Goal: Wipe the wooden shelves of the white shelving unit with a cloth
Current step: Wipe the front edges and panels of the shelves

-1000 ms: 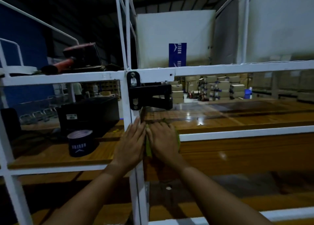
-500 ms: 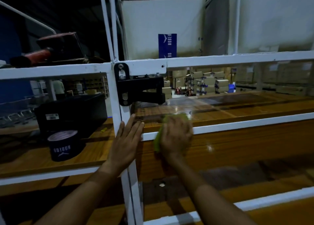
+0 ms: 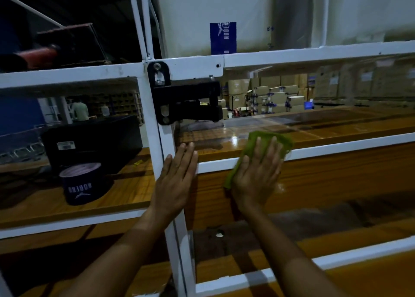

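On the top shelf at the far left lay a red-and-dark tool [image 3: 45,52], blurred and hard to make out. Below it, on the left-hand wooden shelf [image 3: 125,191], a black box [image 3: 92,139] stood towards the back edge. A dark blue tin [image 3: 84,184] with white lettering stood just in front of it, near the front edge. Far behind, a person [image 3: 79,110] stood among racks.

The white upright post [image 3: 157,139] of the shelving unit carried a black bracket [image 3: 186,101] bolted just under the upper rail. The left hand [image 3: 175,180] lay flat against this post, where the front rail [image 3: 348,148] of the right-hand shelf meets it. Its fingers were straight and close together, and it held nothing.

Just to the right, the right hand [image 3: 258,175] pressed flat on the green cloth [image 3: 269,139], fingers straight and slightly apart, not curled around it. The cloth was draped over the front edge of the glossy right-hand wooden shelf [image 3: 336,126], near its left corner. Its upper part was on the shelf top, its middle lay across the white front rail, and a lower corner showed against the wooden panel beneath, left of the palm.

Beyond the shelf stood stacked cardboard boxes [image 3: 278,94], and a blue sign [image 3: 223,37] hung on the white wall above the upper rail.
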